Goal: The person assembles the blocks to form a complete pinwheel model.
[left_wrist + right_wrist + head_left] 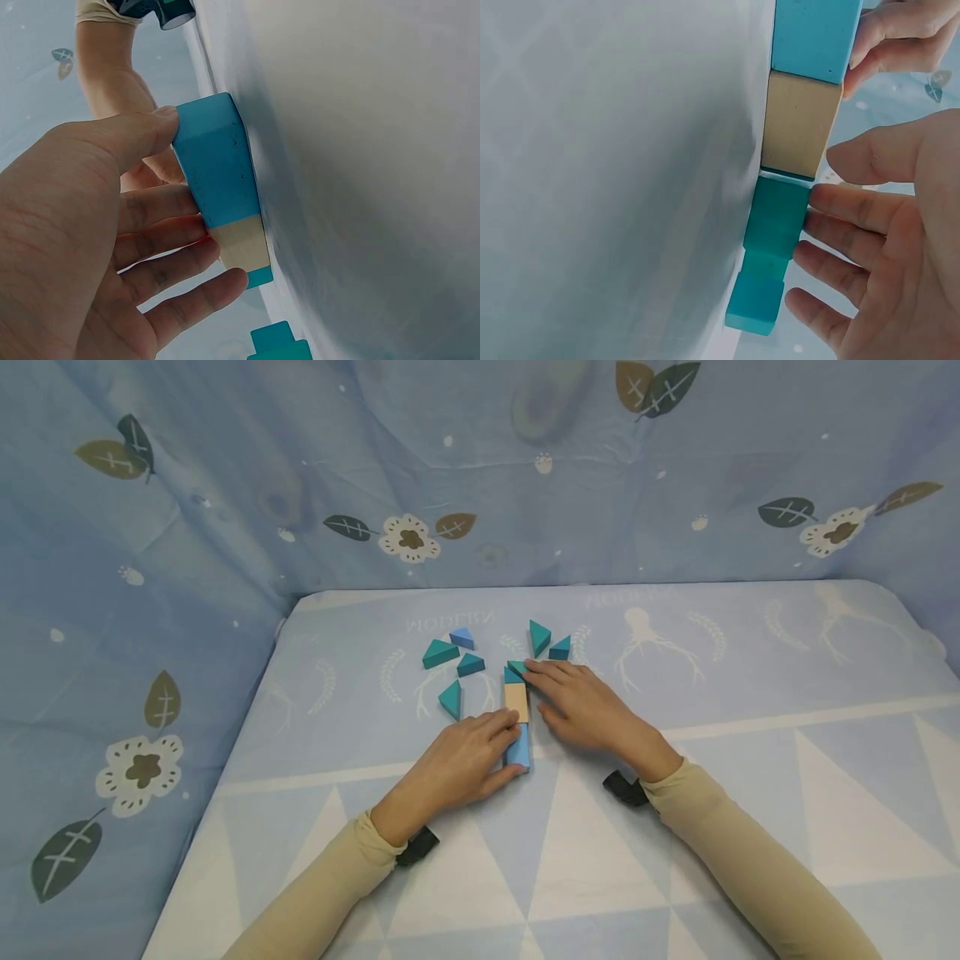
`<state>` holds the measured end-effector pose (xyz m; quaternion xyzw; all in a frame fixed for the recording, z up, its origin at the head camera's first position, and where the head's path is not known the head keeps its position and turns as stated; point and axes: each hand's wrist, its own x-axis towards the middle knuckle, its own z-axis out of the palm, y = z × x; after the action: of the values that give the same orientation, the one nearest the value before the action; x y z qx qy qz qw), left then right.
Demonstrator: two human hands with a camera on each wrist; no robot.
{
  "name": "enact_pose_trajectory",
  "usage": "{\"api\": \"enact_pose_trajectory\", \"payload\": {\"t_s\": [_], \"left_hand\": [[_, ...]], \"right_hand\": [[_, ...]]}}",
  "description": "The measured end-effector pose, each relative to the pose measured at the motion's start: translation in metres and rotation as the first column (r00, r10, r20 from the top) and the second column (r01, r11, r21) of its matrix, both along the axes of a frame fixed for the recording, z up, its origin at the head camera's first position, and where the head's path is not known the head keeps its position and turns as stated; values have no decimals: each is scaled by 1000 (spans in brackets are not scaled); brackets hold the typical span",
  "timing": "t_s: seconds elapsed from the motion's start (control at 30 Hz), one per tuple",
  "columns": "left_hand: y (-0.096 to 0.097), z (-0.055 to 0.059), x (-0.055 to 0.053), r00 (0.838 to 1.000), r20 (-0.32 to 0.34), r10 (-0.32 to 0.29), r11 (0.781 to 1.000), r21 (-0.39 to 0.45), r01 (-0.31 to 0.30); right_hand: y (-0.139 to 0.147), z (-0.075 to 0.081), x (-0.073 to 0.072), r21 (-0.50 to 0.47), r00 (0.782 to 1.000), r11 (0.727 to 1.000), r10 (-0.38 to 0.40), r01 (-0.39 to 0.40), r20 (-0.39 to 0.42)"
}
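Note:
A light blue block (pixel 519 753), a plain wooden block (pixel 515 698) and two small teal triangular blocks (pixel 512 676) form a line pointing away from the person. The left hand (pixel 467 758) lies beside the light blue block. Its thumb touches the near end and its extended fingers rest along the side, as the left wrist view shows. The right hand (pixel 581 703) is at the far end of the line, its fingertips at the teal triangular blocks. In the right wrist view its thumb is close to the wooden block (pixel 801 124), with a narrow gap before the teal block (pixel 778 214).
Left of the line lie a green triangular block (pixel 439 653), a blue one (pixel 462 637), a teal one (pixel 471 664) and another green one (pixel 451 700). Beyond the right hand are a green triangle (pixel 539 637) and a teal one (pixel 560 648). A patterned curtain (pixel 480 468) hangs behind the table.

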<state>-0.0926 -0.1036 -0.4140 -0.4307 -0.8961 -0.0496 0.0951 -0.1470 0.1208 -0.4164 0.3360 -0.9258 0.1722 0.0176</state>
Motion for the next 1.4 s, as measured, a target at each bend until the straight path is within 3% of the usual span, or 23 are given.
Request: {"api": "enact_pose_trajectory", "payload": {"t_s": [1.4], "left_hand": [[-1,-2,-1,1000,3,-9,1000,13,9]], "right_hand": [[-1,-4,-2,-51,997,996,77,-78,-31]]}}
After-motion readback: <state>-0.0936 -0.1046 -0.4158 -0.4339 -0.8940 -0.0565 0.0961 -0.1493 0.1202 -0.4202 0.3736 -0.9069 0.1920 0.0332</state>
